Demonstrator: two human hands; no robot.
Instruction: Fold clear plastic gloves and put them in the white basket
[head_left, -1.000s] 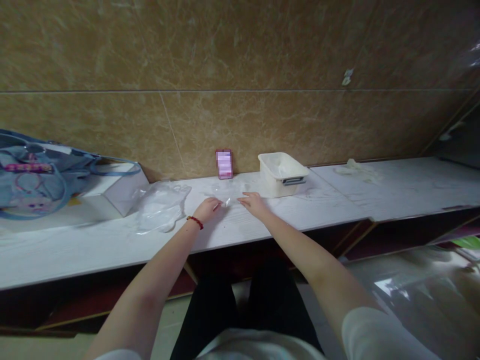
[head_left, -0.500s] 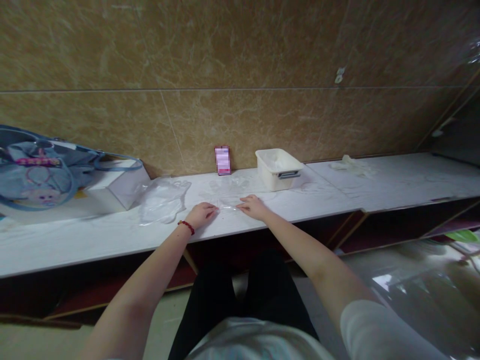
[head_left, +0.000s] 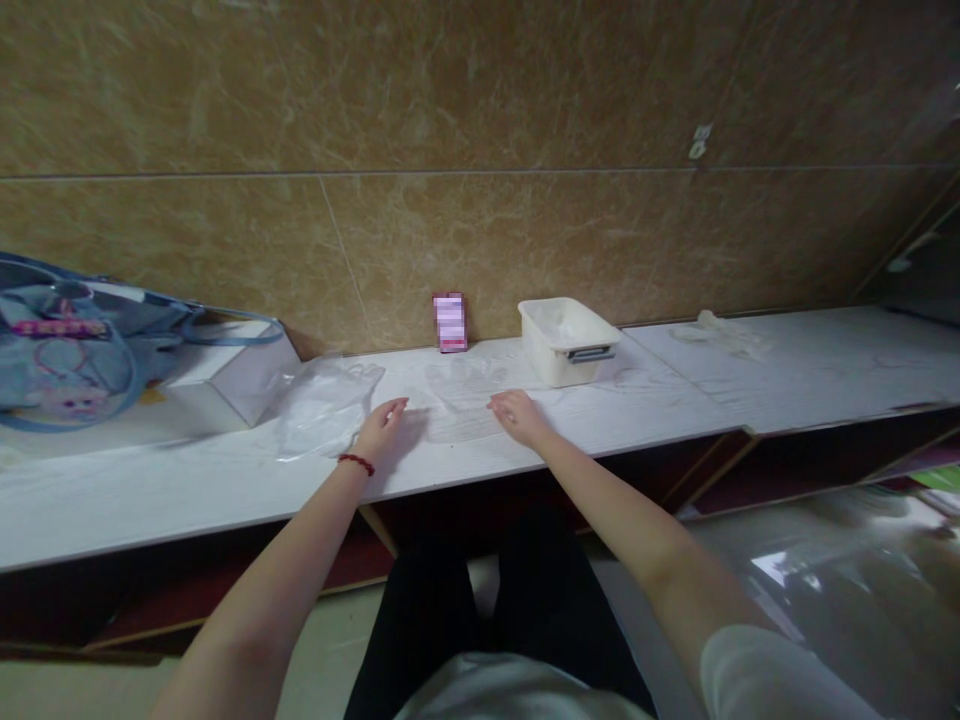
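Observation:
A thin transparent plastic glove (head_left: 459, 400) lies flat on the white counter between my hands. My left hand (head_left: 382, 425), with a red bracelet at the wrist, is left of it, raised a little off the counter, its fingers loosely curved and holding nothing. At the glove's right edge is my right hand (head_left: 517, 414), fingers slightly bent, with nothing visible in them; whether it touches the plastic is hard to tell. More clear plastic (head_left: 326, 400) lies in a heap to the left. Behind my right hand stands a cream bin (head_left: 559, 365) with a grey latch.
A phone (head_left: 451, 323) leans against the brown tiled wall (head_left: 375, 240). On the left, a blue bag (head_left: 67, 350) rests by a white box (head_left: 232, 375). Crumpled pale gloves (head_left: 724, 334) lie at the right on the counter (head_left: 637, 405). Open shelves run below its front edge.
My hands have moved apart and let go of the glove's near edge, which they were pinching. The glove now lies spread flat. The view has shifted slightly.

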